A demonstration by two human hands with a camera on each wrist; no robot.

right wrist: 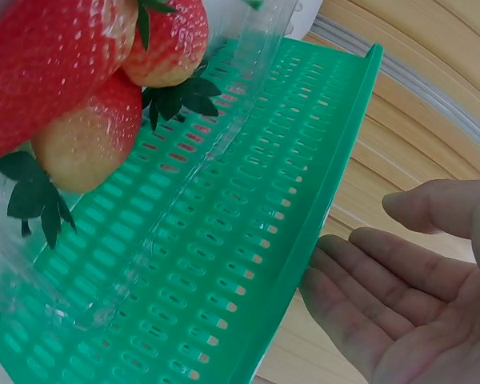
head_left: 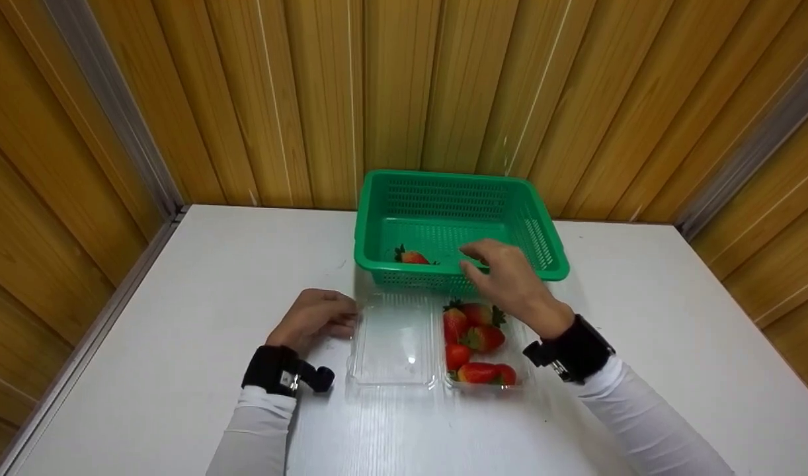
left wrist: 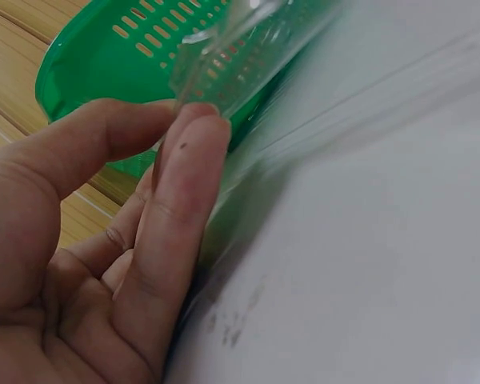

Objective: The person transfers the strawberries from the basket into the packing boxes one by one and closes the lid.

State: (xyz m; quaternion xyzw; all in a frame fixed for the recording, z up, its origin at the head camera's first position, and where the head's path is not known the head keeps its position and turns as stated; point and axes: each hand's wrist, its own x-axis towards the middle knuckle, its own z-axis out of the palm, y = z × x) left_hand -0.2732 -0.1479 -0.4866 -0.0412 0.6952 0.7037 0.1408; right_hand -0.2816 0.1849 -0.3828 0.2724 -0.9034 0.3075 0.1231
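Left hand point(head_left: 317, 319): rests on the table point(head_left: 179, 330) at the left edge of the clear clamshell box point(head_left: 437, 344); thumb and fingers point(left wrist: 184, 176) pinch the rim of its open lid half
Right hand point(head_left: 510, 281): hovers over the near rim of the green basket point(head_left: 391, 192); fingers apart and relaxed, palm bare
Clamshell box: near the table's front edge, just before the basket; strawberries point(head_left: 475, 344) fill its right half
Basket: at the table's back edge by the wall; one strawberry point(head_left: 412, 257) lies in its near-left corner
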